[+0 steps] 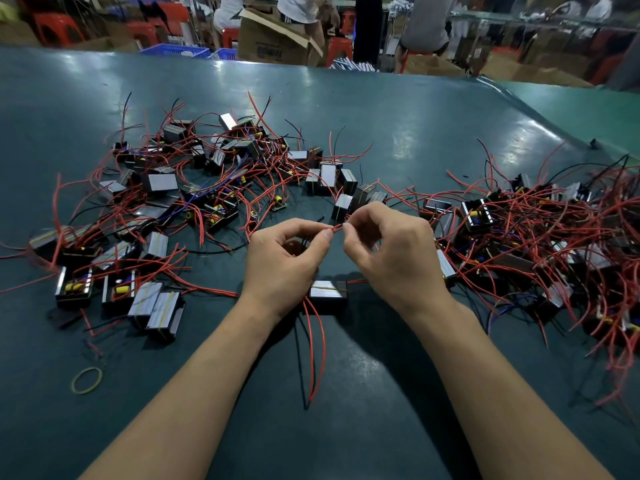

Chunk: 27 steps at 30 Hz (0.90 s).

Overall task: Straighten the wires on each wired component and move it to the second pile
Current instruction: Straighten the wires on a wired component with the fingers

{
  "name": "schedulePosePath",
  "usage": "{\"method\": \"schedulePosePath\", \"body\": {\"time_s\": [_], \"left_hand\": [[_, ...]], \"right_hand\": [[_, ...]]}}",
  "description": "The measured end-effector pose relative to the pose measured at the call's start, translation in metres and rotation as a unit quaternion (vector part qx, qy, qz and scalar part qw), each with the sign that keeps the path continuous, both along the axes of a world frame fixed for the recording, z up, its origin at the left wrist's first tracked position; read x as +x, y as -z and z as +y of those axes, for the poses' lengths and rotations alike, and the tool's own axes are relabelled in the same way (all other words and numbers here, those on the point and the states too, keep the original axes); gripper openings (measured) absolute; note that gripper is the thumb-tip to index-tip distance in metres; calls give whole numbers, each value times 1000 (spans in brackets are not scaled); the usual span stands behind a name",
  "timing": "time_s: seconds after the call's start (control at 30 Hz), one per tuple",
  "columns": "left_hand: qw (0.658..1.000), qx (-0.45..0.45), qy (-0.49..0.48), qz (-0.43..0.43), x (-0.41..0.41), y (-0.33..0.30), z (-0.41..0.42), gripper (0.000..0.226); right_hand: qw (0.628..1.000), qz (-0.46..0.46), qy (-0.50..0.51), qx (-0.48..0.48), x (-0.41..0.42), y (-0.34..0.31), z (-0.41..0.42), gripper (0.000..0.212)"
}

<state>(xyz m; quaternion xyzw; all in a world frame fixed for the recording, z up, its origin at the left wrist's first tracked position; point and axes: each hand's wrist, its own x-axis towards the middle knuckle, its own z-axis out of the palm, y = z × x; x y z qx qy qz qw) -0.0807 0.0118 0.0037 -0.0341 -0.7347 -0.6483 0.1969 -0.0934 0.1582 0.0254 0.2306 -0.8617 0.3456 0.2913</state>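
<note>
1. Two bare forearms at the bottom of the frame, reaching up to the middle.
2. Left hand [284,261] and right hand [391,251] close together at the centre, both hands with fingers curled.
3. Pinching one thin red wire [335,229] between them, thumb and fingertip on each side, almost touching.
4. Wired component [327,292] just below the hands: a small dark block with a shiny side, down on the green bench [398,133], partly hidden by the wrists.
5. More red and black wire ends [317,348] trailing from that block toward the bottom of the frame.
6. Big messy pile [540,244] at the right edge, wires all tangled. Looser pile [166,202] spread over the left and upper middle. Cannot tell for sure which one counts as the second pile.
7. Yellow rubber band [87,380] alone at lower left.
8. Probably very bendy and light, that wire; easy to smooth by sliding pinched fingers along it. Better to pull gently, since a hard tug could hurt the spot where wire meets block.
9. Block likely small and hard, with some weight for its size; best picked up by its two flat sides, not lifted by the wires.
</note>
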Motion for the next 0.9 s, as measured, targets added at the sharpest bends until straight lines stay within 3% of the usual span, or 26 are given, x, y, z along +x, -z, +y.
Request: {"method": "schedulePosePath", "body": {"time_s": [0.23, 0.43, 0.57, 0.63, 0.7, 0.8, 0.9], "left_hand": [[1000, -6, 15, -4, 2, 0, -2, 13], [999, -2, 40, -4, 3, 1, -2, 8], [999, 14, 48, -1, 3, 0, -3, 5], [999, 12, 46, 7, 3, 0, -3, 5], [999, 8, 43, 12, 4, -1, -2, 5], [999, -13, 40, 17, 5, -2, -2, 6], [996, -69, 40, 29, 7, -2, 1, 7]], "right_hand": [[998, 30, -45, 28, -5, 0, 3, 6], [995, 15, -99, -8, -7, 0, 7, 6], [978, -132, -112, -115, -7, -1, 7, 4], [937, -238, -128, -220, -6, -3, 6, 4], [900, -317, -132, -267, -6, -5, 6, 14], [883, -371, -114, -262, -5, -6, 6, 26], [875, -386, -34, -290, -3, -4, -1, 28]]}}
